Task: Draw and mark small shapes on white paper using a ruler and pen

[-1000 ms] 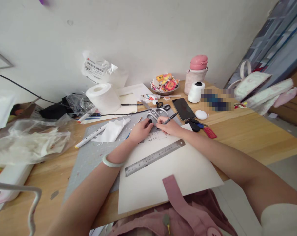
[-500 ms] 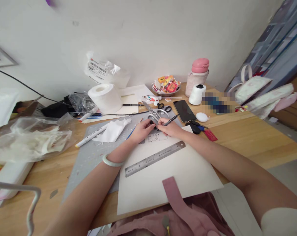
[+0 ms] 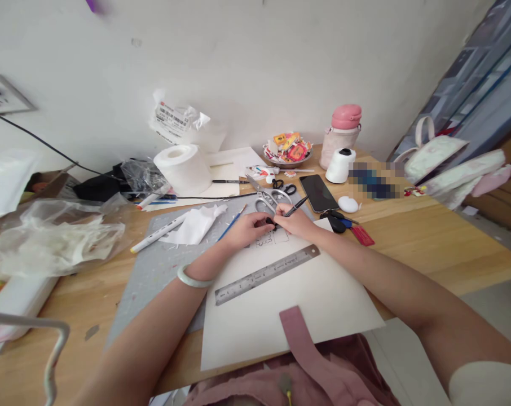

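My right hand [image 3: 296,222] is closed around a black pen [image 3: 298,205], whose upper end points away to the right. The fingers of my left hand [image 3: 249,230] pinch a small black object [image 3: 271,222] close to the right fingertips; its kind is not clear. Both hands rest at the upper part of a large white sheet of paper [image 3: 255,338]. Just below them shows a small line drawing [image 3: 272,239], partly covered by the left hand. A metal ruler [image 3: 267,275] lies slantwise across the sheet. Scissors [image 3: 266,198] lie just beyond the hands.
A grey cutting mat [image 3: 143,285] lies under the paper. On it are a blue paintbrush [image 3: 234,221], a white marker [image 3: 158,233] and crumpled tissue [image 3: 198,223]. Beyond stand a tissue roll [image 3: 183,172], a bowl of stickers [image 3: 287,160], a phone [image 3: 318,193] and a thread spool [image 3: 340,166].
My left hand has shifted slightly right and down with the black object, covering more of the drawing and uncovering the paintbrush. The right hand has barely moved and keeps the pen.
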The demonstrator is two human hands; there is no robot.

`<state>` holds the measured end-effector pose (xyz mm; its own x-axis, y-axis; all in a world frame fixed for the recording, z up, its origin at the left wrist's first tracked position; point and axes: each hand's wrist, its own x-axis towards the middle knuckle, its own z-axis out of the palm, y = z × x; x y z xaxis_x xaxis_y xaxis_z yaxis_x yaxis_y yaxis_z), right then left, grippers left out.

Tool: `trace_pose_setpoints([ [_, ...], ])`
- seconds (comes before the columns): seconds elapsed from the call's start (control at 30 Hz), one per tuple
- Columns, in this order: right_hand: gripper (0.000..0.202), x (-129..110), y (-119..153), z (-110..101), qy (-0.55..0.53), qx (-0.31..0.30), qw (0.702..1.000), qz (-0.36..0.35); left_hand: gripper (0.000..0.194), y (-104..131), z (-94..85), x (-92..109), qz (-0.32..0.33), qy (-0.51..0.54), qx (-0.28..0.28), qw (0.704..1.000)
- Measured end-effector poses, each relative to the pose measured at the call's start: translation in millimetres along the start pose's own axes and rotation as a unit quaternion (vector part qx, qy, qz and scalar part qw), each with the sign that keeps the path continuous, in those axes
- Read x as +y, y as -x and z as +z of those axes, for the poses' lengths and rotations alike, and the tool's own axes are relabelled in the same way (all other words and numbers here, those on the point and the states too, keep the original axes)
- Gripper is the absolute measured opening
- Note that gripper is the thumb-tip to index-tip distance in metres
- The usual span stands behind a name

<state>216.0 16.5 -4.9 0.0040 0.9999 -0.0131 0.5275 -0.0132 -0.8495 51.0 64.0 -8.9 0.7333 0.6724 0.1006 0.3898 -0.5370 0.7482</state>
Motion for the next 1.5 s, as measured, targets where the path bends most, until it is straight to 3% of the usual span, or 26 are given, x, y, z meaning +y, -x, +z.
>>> trace_pose_setpoints([
  [0.27,0.010,1.2,7.7,-6.6,0.028,0.023,0.999,-0.013,0.023,-1.1,1.2,1.5,0.012,-0.008,-0.001,1.000],
  [0.43,0.011,7.5,15.6,-12.4,0.008,0.065,0.998,0.020,0.023,-2.9,2.8,0.2,0.031,0.002,-0.001,1.000],
  [1.0,0.015,5.4,18.0,-14.9,0.000,0.014,1.000,-0.014,0.017,-4.5,4.8,5.2,0.097,-0.010,-0.007,0.995],
  [1.27,0.011,5.0,19.1,-16.9,-0.003,-0.005,1.000,0.006,0.018,-4.2,5.4,5.2,0.075,-0.015,-0.002,0.997],
  [1.5,0.011,8.5,17.4,-15.9,-0.005,-0.016,0.999,0.028,0.023,-1.7,7.0,9.4,0.005,0.015,0.017,1.000],
])
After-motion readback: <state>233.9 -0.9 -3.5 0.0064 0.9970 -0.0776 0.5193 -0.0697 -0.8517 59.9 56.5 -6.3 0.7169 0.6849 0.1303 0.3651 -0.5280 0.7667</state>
